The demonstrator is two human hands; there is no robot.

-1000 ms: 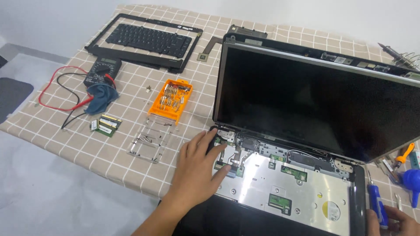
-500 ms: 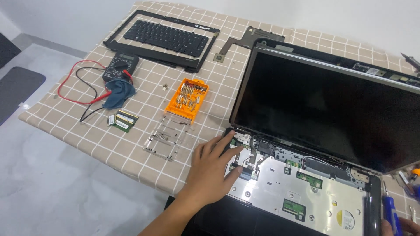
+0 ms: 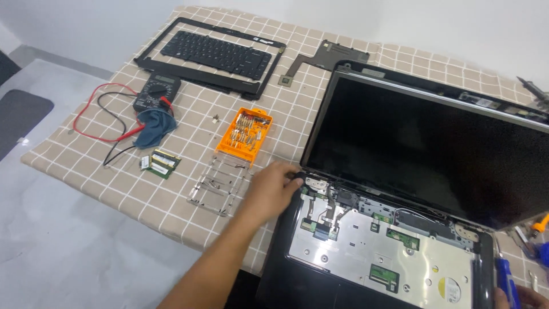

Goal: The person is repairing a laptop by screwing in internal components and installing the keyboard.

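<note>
Laptop (image 3: pixel 400 171) with its keyboard stripped out fills the right half of the frame, its dark screen tilted back and the bare metal chassis with small green boards exposed in the lower right. The left hand (image 3: pixel 273 191) comes in from the bottom centre and rests at the laptop's left hinge corner, fingers curled loosely with the tips touching the edge there, not clamped on anything that I can make out. At the bottom right corner the right hand (image 3: pixel 523 297) barely shows, wrapped around a blue-handled screwdriver (image 3: pixel 506 280). Everything sits on a beige cloth with a white grid (image 3: pixel 171 189) spread over a grey-white table (image 3: pixel 57 246). In the upper left of the frame lies the removed keyboard (image 3: pixel 214 54) in its black bezel, and just below it a multimeter (image 3: pixel 157 91) with red and black leads trailing to the left, a blue rag (image 3: pixel 153 129) touching it. Near these, lower down, are two memory sticks (image 3: pixel 160 163). An orange bit holder (image 3: pixel 245 133) lies centre frame, with its clear plastic lid (image 3: pixel 220 186) just below it, beside the left hand. A dark flat bracket (image 3: pixel 326 57) lies at the top centre. Behind the table stands a plain pale wall (image 3: pixel 429 23), and dark floor shows at the far left.
</note>
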